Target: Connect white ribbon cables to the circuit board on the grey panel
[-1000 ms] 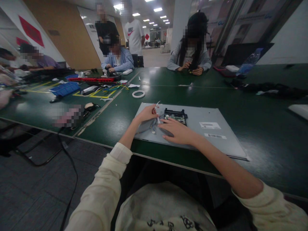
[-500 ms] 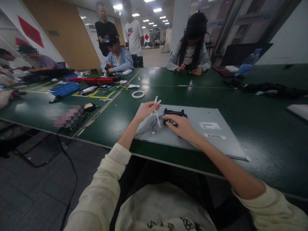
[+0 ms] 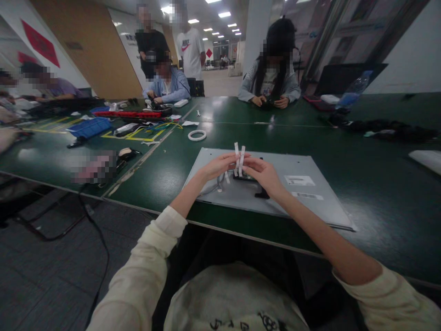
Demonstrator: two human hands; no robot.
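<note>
Left hand (image 3: 222,165) and right hand (image 3: 263,174) meet at two white strips (image 3: 239,161)

One grey panel (image 3: 292,165) lies flat by the near edge of the green worktop (image 3: 368,179), two labels (image 3: 299,180) on its right half. On its left half are grey cables (image 3: 211,188), too tangled to count, and one loose strip (image 3: 227,177). One black frame (image 3: 245,178) sits on the panel, partly hidden beneath the right hand. Above it, the left fingertips are pinched together on the two strips, which stand up side by side; the right fingertips reach them, but I cannot tell whether they grip. Past the panel's far left corner lies one white ring (image 3: 197,135); farther left, one blue bin (image 3: 88,128). Two people (image 3: 268,89) sit facing, at the worktop's far edge.
</note>
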